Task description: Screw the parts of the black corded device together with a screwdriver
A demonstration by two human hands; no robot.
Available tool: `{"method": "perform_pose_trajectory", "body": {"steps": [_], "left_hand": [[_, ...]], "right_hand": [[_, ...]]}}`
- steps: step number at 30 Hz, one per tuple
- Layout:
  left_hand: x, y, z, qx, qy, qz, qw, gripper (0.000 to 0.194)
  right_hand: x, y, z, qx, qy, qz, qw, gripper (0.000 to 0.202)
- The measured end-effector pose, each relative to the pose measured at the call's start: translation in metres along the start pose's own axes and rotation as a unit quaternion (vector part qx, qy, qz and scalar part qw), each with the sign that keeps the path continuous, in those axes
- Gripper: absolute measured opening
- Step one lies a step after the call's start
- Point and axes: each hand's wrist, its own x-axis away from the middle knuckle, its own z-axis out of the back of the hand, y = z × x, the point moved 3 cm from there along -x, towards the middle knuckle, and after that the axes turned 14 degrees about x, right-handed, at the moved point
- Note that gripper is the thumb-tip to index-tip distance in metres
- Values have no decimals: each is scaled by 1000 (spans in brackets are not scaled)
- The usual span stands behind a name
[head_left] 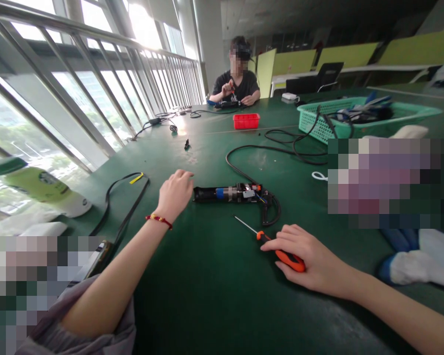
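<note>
A black tool with its inner parts and wires exposed (229, 193) lies across the green table, its cable running off to the right. My left hand (174, 195) is at the tool's left end, fingers bent over, with nothing visible in it; whether it touches the tool is unclear. Nearer to me on the right, my right hand (299, 254) has its fingers around the orange and black handle of a screwdriver (261, 236). The screwdriver's thin shaft points up and left toward the tool, not touching it.
Beyond the tool stand a red box (246, 121) and a green basket (320, 125) holding cables. A small black part (187, 144) lies farther left. At left are a bottle (40, 190) and a black strap (133, 202). A person (237, 81) works across the table (207, 296).
</note>
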Motion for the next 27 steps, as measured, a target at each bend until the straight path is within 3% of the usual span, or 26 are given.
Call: {"method": "perform_pose_trajectory", "body": {"steps": [2,4,8,12,16,19,21,24,27], "left_hand": [[-1,-24,7,-13,-15,67,998,39],[0,-38,9,-11,-51,85,995,39],[3,-37,4,-39,-79,51,995,37],[9,-17,1,-93,-88,18,992,36],[24,9,4,-153,-104,25,982,34],[42,33,6,-186,-102,52,976,38],[56,50,5,-194,-107,45,974,41],[75,77,-1,-179,-117,-37,976,41],[88,99,-11,-123,-152,-189,962,35]], "right_hand": [[0,0,0,2,-1,2,1000,31],[-1,-1,0,3,0,1,1000,30],[-1,-1,1,5,1,-2,1000,28],[-1,-1,1,6,2,1,1000,28],[1,-1,2,4,20,4,1000,28],[5,1,8,-13,113,-15,993,29],[9,5,13,-12,197,-77,977,29],[13,17,17,-11,261,-211,942,29],[12,29,14,-51,235,-301,923,28]]}}
